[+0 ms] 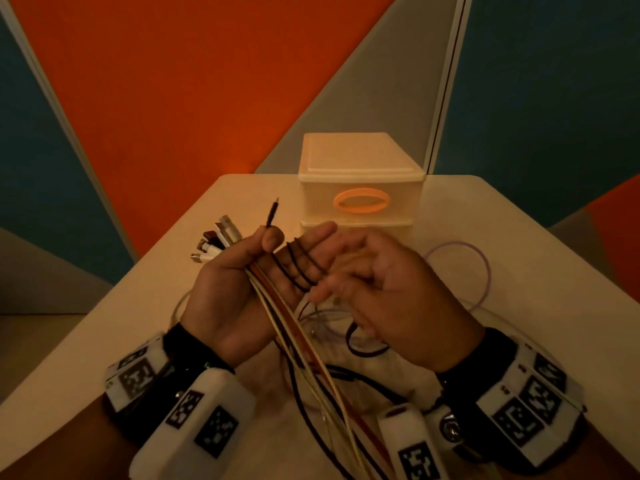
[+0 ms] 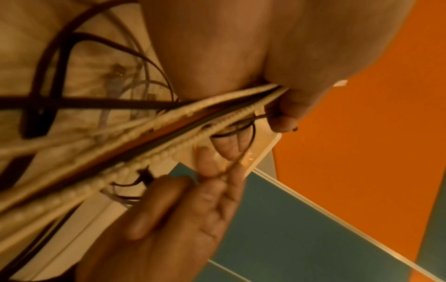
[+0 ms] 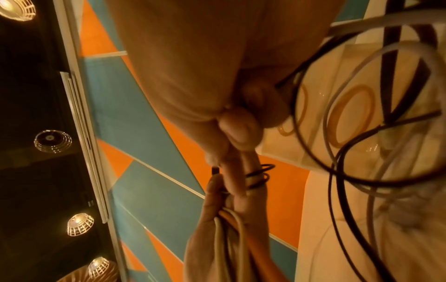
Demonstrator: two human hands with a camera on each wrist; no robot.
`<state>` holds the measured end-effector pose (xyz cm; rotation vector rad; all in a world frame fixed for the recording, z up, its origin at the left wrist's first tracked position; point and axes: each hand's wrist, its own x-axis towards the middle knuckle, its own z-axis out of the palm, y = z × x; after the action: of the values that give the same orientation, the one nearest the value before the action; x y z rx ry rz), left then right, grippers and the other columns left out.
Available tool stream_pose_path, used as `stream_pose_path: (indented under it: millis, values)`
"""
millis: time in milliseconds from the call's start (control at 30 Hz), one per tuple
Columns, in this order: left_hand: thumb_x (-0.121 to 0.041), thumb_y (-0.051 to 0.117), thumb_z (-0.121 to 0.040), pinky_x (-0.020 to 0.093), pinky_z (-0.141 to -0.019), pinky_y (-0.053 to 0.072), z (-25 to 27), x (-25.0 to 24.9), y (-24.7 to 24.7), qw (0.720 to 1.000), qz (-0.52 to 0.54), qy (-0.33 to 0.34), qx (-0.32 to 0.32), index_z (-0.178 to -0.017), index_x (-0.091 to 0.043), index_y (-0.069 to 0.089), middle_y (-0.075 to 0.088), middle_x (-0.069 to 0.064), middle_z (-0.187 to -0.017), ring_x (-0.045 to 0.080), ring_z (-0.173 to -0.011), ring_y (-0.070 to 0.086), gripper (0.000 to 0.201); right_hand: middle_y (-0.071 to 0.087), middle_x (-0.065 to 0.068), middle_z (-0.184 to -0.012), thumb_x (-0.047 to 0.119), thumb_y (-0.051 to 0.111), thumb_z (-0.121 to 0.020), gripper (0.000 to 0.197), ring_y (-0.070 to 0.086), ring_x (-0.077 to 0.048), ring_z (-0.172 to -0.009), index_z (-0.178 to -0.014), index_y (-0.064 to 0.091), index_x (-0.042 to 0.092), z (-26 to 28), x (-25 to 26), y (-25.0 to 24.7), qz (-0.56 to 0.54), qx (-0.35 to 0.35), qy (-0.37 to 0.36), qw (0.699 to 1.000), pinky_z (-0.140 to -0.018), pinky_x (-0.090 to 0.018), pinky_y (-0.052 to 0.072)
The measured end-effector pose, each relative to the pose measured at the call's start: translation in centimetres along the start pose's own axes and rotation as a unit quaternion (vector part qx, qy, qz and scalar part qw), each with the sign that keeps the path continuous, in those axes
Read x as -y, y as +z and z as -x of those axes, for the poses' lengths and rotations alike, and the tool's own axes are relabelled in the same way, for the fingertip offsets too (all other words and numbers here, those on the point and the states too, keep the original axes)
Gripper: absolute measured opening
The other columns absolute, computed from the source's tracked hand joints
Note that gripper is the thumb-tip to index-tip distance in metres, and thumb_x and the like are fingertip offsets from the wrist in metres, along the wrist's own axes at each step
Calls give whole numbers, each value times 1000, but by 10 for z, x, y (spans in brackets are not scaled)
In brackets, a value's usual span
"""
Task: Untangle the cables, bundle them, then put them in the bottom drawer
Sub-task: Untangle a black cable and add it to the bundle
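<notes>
Thin black cable being wound round the left fingers, above the table.

The cables [image 1: 277, 313] were gripped together in the left hand [image 1: 239, 282], plugs up, their tails hanging to the table [image 1: 519, 237]. A thin black cable [image 1: 301, 268] was looped several times round the left fingers [image 1: 311, 244]. It appeared to be pinched in the curled fingers of the right hand [image 1: 384, 282], though the contact was partly hidden. The drawer unit [image 1: 360, 181] stood shut behind. Turns would best be laid snug, side by side, tension kept even, so nothing slipped or re-tangled.
</notes>
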<state>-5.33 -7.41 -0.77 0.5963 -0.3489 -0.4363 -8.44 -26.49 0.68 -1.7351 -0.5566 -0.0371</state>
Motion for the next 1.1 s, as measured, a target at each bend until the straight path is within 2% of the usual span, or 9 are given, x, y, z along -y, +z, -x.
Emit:
stream_pose_path:
  millis: [167,300,400,533,667,767,867,967,1100]
  values:
    - [-25,39,-103,37,-90,56,2,1,0,997,12,35,-70,-72,-12,54,69,12,-107,28,-104,69,37,77,-5,-81,13,65,-95,5,51,-1,-45,-97,69,15,-1,-10,-12,80,80,101,988,-46,-17,41]
    - [-26,35,-104,24,-58,33,-2,1,-2,999,3,7,-38,-77,-18,46,37,-7,-68,9,-56,37,29,77,4,-92,39,78,-83,34,72,-7,-74,-65,66,12,-5,-18,-23,177,28,115,977,-67,-34,60]
    - [-25,34,-103,24,-55,26,-1,4,-5,999,-23,-7,-29,-79,-18,44,33,-7,-66,8,-53,29,28,75,18,-95,55,77,-76,53,71,0,-88,-61,58,9,-6,-23,-27,266,10,94,959,-88,-33,56]
    - [-25,33,-104,23,-54,27,0,-1,-8,1000,-12,-5,-24,-79,-19,45,33,-8,-66,7,-52,29,28,68,19,-83,28,68,-93,23,67,-2,-81,-72,72,22,-2,-23,-26,236,109,92,961,-80,-35,56]
    - [-27,25,-108,21,-55,29,2,-13,-10,999,29,-4,13,-81,-19,43,35,-9,-67,6,-53,31,33,51,45,-55,44,64,-94,40,54,22,-62,-55,69,34,-2,-12,-35,304,81,140,939,-59,-5,38]
    - [-28,25,-108,20,-55,27,4,-16,-11,999,34,-8,25,-82,-19,44,35,-10,-67,5,-53,30,33,51,34,-46,50,64,-92,51,51,19,-53,-41,58,51,-3,-13,-41,314,54,135,938,-56,-4,39]
    - [-28,26,-108,20,-55,28,4,-18,-13,998,46,-21,40,-83,-18,44,33,-10,-68,5,-54,29,32,70,5,-69,27,60,-99,28,63,-1,-66,-76,74,24,-2,-28,-43,238,84,151,956,-77,-34,58]
    - [-28,25,-108,20,-56,29,5,-24,-13,997,56,-15,42,-84,-19,43,32,-10,-69,5,-55,28,32,66,1,-69,12,55,-101,21,61,-12,-68,-94,74,13,-3,-34,-47,167,103,174,965,-70,-27,54]
    - [-29,24,-108,21,-57,31,6,-27,-11,996,65,-16,50,-84,-18,43,32,-10,-68,6,-55,29,33,66,9,-52,48,67,-90,40,63,-8,-52,-64,74,19,-6,-30,-53,267,18,211,940,-61,-22,53]
